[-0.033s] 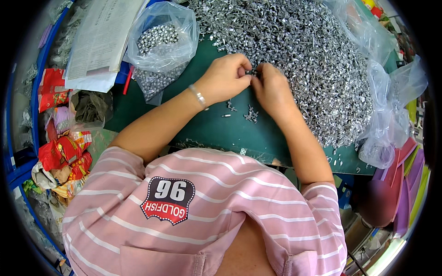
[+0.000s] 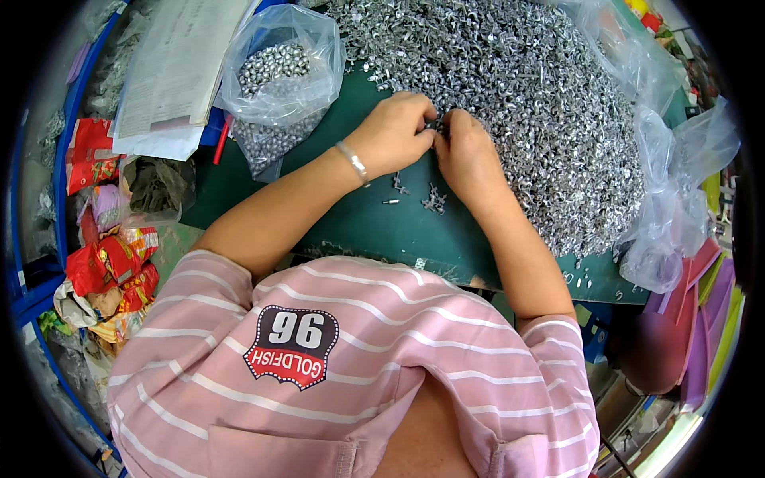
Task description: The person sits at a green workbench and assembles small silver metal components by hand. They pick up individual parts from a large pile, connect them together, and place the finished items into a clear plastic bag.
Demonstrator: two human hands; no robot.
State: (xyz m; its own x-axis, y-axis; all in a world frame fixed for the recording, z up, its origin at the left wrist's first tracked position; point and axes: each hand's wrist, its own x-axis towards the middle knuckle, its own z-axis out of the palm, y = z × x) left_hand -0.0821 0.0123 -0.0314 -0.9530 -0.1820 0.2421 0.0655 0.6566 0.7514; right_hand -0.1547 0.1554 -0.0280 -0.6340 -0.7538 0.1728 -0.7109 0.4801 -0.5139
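My left hand, with a silver band on the wrist, is closed, thumb and fingers pinched together. Close against it, my right hand is pinched too, and the fingertips of both meet at the near left edge of a big heap of small silvery metal parts. Whatever sits between the fingertips is too small and too covered to make out. Just below the hands, a little cluster of metal parts lies on the green tabletop. Left of it is a single small metal pin.
A clear plastic bag of round metal pieces stands left of the heap, with a red pen and paper sheets beyond it. Clear plastic bags hang along the right side. Red packages lie at lower left.
Both hands have shifted very slightly at the same spot, still pinched together. The parts on the tabletop look the same.
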